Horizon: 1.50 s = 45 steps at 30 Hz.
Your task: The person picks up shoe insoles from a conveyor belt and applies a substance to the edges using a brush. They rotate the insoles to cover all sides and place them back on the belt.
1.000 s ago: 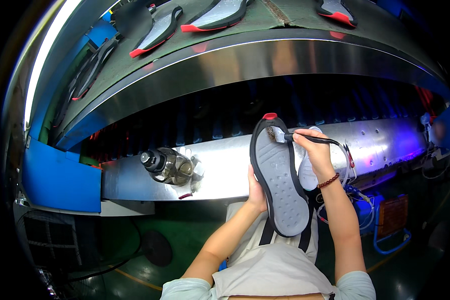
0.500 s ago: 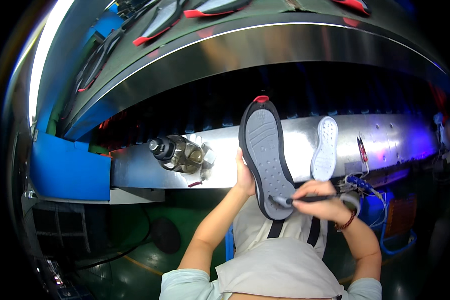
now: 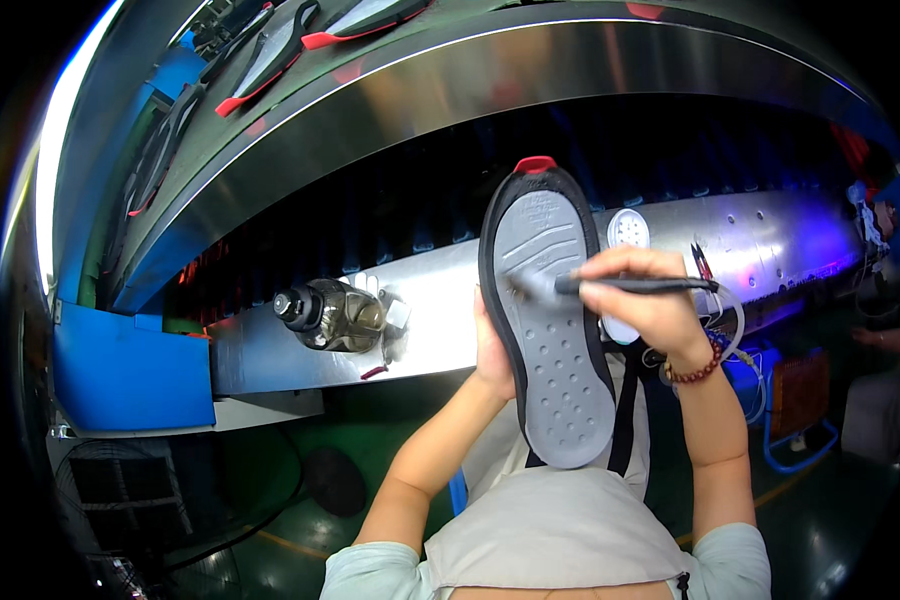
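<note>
My left hand (image 3: 493, 352) grips the left edge of a large shoe sole (image 3: 568, 385), fingers hidden underneath. The sole is grey and dimpled inside, with a black rim and a red tip at the far end. Between the fingers of my right hand (image 3: 658, 312) is a brush with a black handle (image 3: 660, 285) and a thin pale tube at its back end. Its blurred head lies over the sole's upper middle, near the ridged lines. Partly hidden behind the sole and my right hand, a small pale perforated sole piece (image 3: 627, 228) lies on the metal shelf.
On the metal shelf (image 3: 430, 290) stand a dark translucent bottle (image 3: 340, 318) to the left and red-handled pliers (image 3: 703, 262) to the right. Beyond, a green conveyor belt (image 3: 280, 95) carries several red-tipped soles. A blue box (image 3: 135, 365) is at left, a blue-framed heater (image 3: 800, 395) at right.
My right hand has moved the brush away from me, from the sole's near end to its upper middle. The sole appears slightly nearer and larger, now covering part of the small pale piece.
</note>
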Available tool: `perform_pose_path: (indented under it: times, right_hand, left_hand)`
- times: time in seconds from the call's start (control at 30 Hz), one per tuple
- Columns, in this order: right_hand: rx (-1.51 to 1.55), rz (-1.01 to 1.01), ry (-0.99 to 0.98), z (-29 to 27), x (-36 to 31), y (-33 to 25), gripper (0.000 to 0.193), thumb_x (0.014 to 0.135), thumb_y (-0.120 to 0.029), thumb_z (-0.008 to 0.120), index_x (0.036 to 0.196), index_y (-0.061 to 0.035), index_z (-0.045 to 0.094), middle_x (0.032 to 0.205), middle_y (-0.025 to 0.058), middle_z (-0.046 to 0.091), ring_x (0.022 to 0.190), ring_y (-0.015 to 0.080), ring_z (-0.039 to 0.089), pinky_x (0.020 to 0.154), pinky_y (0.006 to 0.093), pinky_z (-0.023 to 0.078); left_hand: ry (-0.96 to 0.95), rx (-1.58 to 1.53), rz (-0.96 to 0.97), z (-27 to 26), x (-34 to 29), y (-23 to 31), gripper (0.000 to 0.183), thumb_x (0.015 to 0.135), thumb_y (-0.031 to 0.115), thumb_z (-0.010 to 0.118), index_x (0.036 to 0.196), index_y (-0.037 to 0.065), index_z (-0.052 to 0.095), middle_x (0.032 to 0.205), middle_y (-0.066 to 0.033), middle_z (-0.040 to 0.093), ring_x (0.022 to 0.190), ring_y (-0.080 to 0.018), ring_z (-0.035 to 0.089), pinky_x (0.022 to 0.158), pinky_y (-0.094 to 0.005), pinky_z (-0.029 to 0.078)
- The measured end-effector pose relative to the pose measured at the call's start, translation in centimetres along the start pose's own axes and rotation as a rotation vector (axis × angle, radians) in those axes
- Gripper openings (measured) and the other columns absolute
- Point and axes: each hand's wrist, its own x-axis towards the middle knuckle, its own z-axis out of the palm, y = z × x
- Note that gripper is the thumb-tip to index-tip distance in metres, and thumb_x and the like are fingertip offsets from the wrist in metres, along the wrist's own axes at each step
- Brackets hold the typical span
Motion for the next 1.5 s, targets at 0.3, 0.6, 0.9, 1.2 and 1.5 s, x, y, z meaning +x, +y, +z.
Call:
perform_pose_path:
  times: [0.3,0.6,0.9,1.2,1.5]
  right_hand:
    - [-0.023,-0.035,-0.154,-1.0,-1.3,-0.1,0.017,0.068,0.0,0.062,0.085,0.0013,0.06,0.081,0.0096,0.061,0.074,0.013,0.057,0.068,0.0255,0.046]
    - [-0.15,-0.216,-0.174,-1.3,-2.1,0.0,0.019,0.062,0.004,0.065,0.081,0.0007,0.062,0.082,0.0133,0.062,0.077,0.0198,0.058,0.069,0.0289,0.045]
    - [-0.203,-0.204,-0.177,-2.1,-2.9,0.2,0.015,0.064,0.004,0.065,0.078,0.0001,0.062,0.083,0.0122,0.062,0.078,0.02,0.06,0.072,0.0278,0.047]
    - [-0.145,-0.175,-0.189,-2.9,-3.3,1.0,0.019,0.063,0.002,0.066,0.081,-0.0027,0.063,0.086,0.01,0.062,0.079,0.0164,0.055,0.073,0.0264,0.043]
    - [0.269,-0.106,-0.232,-3.5,-3.1,2.8,0.018,0.061,0.008,0.062,0.079,0.0028,0.061,0.085,0.0163,0.06,0.084,0.0213,0.057,0.078,0.0293,0.043]
  left_hand:
    - [0.273,0.136,0.347,1.9,1.3,1.0,0.077,0.078,0.065,0.01,0.126,0.007,0.03,0.119,-0.0092,0.042,0.106,-0.0216,0.043,0.091,-0.0331,0.034]
    - [0.139,0.124,0.441,2.6,2.5,3.3,0.092,0.069,0.075,0.014,0.126,0.004,0.027,0.112,-0.0246,0.044,0.097,-0.0348,0.049,0.084,-0.0423,0.04]
    - [-0.045,0.081,0.568,2.4,3.1,5.3,0.09,0.07,0.073,0.015,0.128,0.005,0.023,0.115,-0.0275,0.04,0.1,-0.0394,0.046,0.086,-0.0465,0.037]
    - [-0.097,0.149,0.561,2.7,2.9,6.5,0.09,0.071,0.073,0.016,0.13,0.006,0.019,0.117,-0.0283,0.037,0.103,-0.0412,0.042,0.089,-0.047,0.033]
    - [0.16,0.248,0.59,4.5,2.9,7.4,0.092,0.07,0.073,0.022,0.129,0.002,0.02,0.119,-0.0289,0.035,0.106,-0.039,0.042,0.089,-0.0446,0.035]
